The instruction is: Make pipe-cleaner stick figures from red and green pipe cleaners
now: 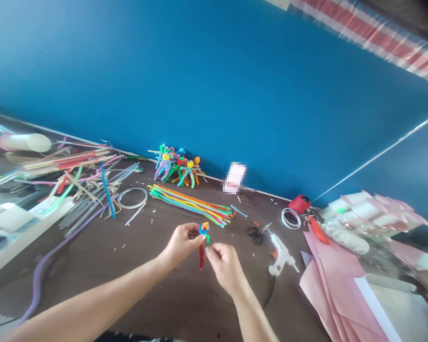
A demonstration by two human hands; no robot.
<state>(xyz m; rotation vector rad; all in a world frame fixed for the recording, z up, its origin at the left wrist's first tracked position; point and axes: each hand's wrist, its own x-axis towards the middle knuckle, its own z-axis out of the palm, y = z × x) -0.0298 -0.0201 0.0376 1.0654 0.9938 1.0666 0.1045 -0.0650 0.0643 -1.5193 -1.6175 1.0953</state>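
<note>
A dark brown surface [103,266] below; left hand [180,245] and right hand [225,268] raised above it, fingers [212,251] closed in a pinch on a small pipe-cleaner figure [202,247] between them, red stem hanging, blue and orange loop on top. Probably light, soft, bendable; safest hold at the twisted middle.

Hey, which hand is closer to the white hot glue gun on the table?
Right. The right hand is to the left of the white hot glue gun, not touching it; the left hand is farther away, beyond the right hand.
</note>
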